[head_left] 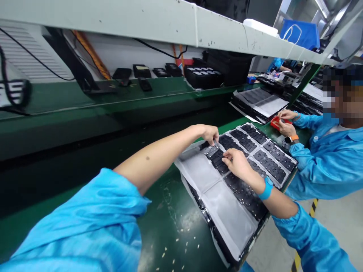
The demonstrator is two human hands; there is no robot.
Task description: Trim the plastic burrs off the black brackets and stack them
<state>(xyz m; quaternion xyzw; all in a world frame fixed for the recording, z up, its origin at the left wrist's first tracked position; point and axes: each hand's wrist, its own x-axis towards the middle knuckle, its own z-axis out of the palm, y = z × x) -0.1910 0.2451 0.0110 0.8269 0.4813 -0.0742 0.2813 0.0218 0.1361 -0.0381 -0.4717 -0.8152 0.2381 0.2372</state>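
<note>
A flat tray (227,215) with white sheets and rows of small black parts (269,164) lies on the green bench in front of me. My left hand (210,134) reaches over its far edge, fingers pinched on a small black part (204,145). My right hand (236,162), with a blue wristband, rests on the black parts in the tray's middle, fingers curled down on them. What the right fingers hold, if anything, is hidden.
A co-worker in a blue coat sits at the right, both hands (285,122) on a red object (276,121). More trays (261,104) lie beyond. A raised green ledge (85,98) carries black parts and boxes (202,75). A white shelf (170,22) runs overhead.
</note>
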